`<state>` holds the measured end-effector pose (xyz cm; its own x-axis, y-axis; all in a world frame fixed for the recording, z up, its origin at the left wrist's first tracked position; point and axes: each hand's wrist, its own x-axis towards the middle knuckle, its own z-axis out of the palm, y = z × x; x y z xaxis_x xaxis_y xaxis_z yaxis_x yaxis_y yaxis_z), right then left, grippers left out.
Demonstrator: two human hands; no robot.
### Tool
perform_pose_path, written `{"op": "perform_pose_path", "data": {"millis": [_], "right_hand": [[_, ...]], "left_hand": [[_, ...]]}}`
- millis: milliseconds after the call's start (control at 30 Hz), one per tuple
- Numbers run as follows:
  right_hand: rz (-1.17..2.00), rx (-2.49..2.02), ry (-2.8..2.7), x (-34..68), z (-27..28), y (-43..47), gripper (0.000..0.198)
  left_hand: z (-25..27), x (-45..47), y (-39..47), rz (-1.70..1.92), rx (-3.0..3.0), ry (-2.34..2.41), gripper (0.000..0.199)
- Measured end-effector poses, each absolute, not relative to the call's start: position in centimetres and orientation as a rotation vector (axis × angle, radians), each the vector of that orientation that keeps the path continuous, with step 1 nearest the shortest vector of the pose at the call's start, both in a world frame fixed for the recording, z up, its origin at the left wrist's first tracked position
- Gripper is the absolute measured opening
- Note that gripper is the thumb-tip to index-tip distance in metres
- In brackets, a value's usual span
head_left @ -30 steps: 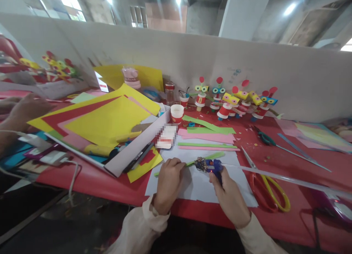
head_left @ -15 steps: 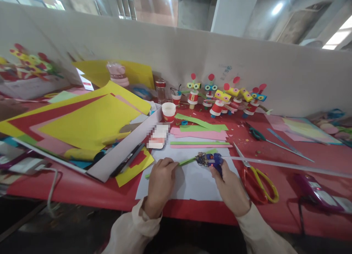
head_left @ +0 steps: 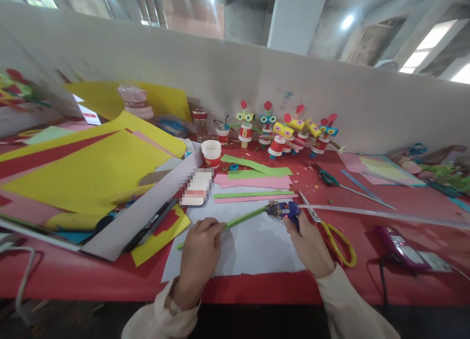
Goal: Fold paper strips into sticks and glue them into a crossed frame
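Observation:
My left hand point(head_left: 201, 246) pinches a narrow green paper strip point(head_left: 245, 217), which slants across a white sheet point(head_left: 253, 248). A short end of the strip shows to the left of the hand. In my right hand point(head_left: 311, 246) is a blue hot glue gun point(head_left: 290, 210), its red light lit. Its nozzle, tangled in dark and tan matter, is at the strip's far end; I cannot tell whether they touch. A long clear glue stick point(head_left: 352, 212) runs out of the gun's back to the right. A green strip and a pink strip point(head_left: 253, 198) lie beyond.
Yellow-handled scissors point(head_left: 345, 248) lie close to my right hand, with a purple device point(head_left: 402, 251) farther right. Ahead stand a paper cup point(head_left: 211, 155) and several paper-cup figures point(head_left: 279, 143). A phone point(head_left: 197, 187) and a box edge point(head_left: 147, 212) with coloured paper border the left.
The view has swung right. My hands have moved farther apart, and the glue gun's nozzle has shifted right along the green strip to its far end.

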<state>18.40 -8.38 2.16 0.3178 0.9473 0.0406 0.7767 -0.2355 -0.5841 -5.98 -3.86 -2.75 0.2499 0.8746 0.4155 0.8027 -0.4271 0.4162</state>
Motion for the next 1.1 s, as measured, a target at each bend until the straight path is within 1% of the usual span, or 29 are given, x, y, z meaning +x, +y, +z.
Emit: {"op": "perform_pose_path", "data": {"millis": [433,700,800,967,1100], "right_hand": [[0.292,-2.149,-1.477,22.3,1.6,-7.0,0.043],[0.230,-2.179,-1.385,21.3,3.5,-8.8,0.042],[0.268,-2.078,-1.420,19.5,3.9,-9.6,0.042],[0.468,-1.984,-1.569,16.4,3.0,-9.4,0.039],[0.440,-1.976,-1.614,16.0,2.1,-8.5,0.032]], "left_hand": [[-3.1,-6.0,-3.8,0.943,2.404,1.618,0.029],[-2.9,-6.0,-3.7,0.954,2.438,1.598,0.028],[-2.8,-5.9,-3.8,0.964,2.433,1.603,0.029],[-2.5,-5.9,-4.0,0.958,2.399,1.596,0.030],[-2.6,-6.0,-4.1,0.935,2.388,1.573,0.031]]}}
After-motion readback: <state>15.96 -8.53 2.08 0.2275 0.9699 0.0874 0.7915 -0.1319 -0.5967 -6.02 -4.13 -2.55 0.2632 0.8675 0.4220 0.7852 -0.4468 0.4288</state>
